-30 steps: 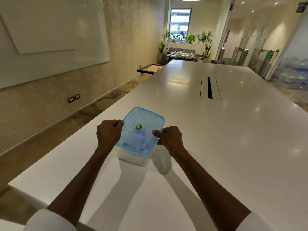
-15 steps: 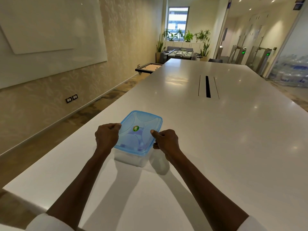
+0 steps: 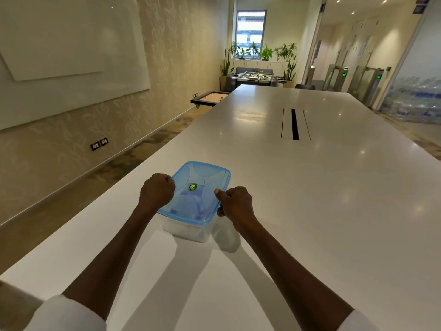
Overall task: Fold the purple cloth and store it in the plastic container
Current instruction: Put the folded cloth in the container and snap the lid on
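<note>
A rectangular clear plastic container (image 3: pixel 185 229) with a translucent blue lid (image 3: pixel 195 192) is found on the near left part of the long white table (image 3: pixel 310 187), close to its left edge. The lid is seated over the whole rim, with a small green oval sticker (image 3: pixel 192 186) at its centre.

Progress is judged as nearly complete. Purple patches are made out through the lid, darkest toward the near end, and are taken to be the purple cloth (image 3: pixel 199 215) lying inside. No cloth is seen on the table. Folding and storing therefore appear done; whether the fold is neat cannot be told through the plastic. What is left, if anything, is the pressing home of the lid; whether it is fully snapped down along every edge cannot be confirmed.

The left hand (image 3: pixel 156 193) is set at the left long edge of the lid, fingers curled into a closed fist and pressed against the rim. The right hand (image 3: pixel 236 203) is set at the right long edge, thumb laid on top of the lid and the remaining fingers curled under its lip, in a narrow pinch. Both forearms are extended over the table, white sleeves visible at the near corners.

The container sits level and square on the surface.
</note>
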Demonstrator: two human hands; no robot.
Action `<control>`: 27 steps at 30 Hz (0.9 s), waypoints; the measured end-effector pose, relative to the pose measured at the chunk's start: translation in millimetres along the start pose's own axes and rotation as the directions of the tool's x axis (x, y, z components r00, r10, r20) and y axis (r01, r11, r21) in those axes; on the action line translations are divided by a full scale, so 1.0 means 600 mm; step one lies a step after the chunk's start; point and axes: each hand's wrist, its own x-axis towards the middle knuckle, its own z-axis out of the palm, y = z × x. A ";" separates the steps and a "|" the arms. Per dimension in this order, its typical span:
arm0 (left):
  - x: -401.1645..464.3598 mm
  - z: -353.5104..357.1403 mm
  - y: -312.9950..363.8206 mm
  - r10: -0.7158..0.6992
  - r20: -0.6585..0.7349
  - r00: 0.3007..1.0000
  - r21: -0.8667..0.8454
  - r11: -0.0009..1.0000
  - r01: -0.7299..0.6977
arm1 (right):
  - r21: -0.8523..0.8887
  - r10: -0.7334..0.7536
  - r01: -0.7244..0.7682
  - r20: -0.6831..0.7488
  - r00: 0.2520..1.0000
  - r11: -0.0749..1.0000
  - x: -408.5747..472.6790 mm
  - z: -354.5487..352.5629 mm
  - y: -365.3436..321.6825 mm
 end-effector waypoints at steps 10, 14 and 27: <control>0.078 0.039 0.035 -0.068 0.138 0.988 -0.144 0.986 0.088 | -0.029 0.010 -0.010 0.001 1.000 1.000 0.004 -0.003 0.001; 0.114 0.047 0.042 -0.212 0.204 0.956 -0.312 0.911 0.269 | -0.029 -0.017 0.017 0.004 1.000 0.999 0.001 -0.004 0.002; 0.156 0.060 0.037 -0.330 0.356 0.874 -0.478 0.740 0.473 | -0.014 -0.050 0.050 -0.006 0.999 0.999 0.000 -0.002 0.009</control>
